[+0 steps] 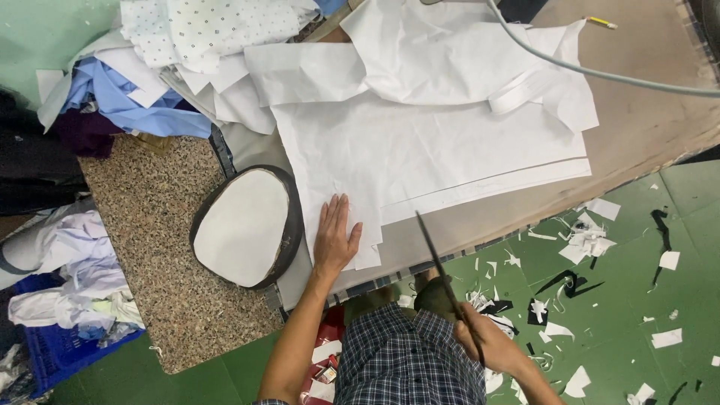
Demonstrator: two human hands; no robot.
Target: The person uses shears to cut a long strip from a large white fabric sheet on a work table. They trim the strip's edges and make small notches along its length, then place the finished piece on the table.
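My left hand [335, 234] lies flat, fingers apart, on the near corner of a large white fabric piece [427, 146] spread over the work table [645, 127]. My right hand [487, 346] is below the table edge, closed around the handle of long dark scissors [442, 274], whose closed blades point up toward the fabric's front edge without touching it. More white cut pieces [450, 52] are stacked on the far part of the fabric.
An oval white pressing pad with a dark rim [244, 226] sits left of my left hand on a speckled stone counter [150, 217]. Piled shirts [150, 82] lie at the upper left. A grey hose [600, 73] crosses the table. White and black scraps [585, 240] litter the green floor.
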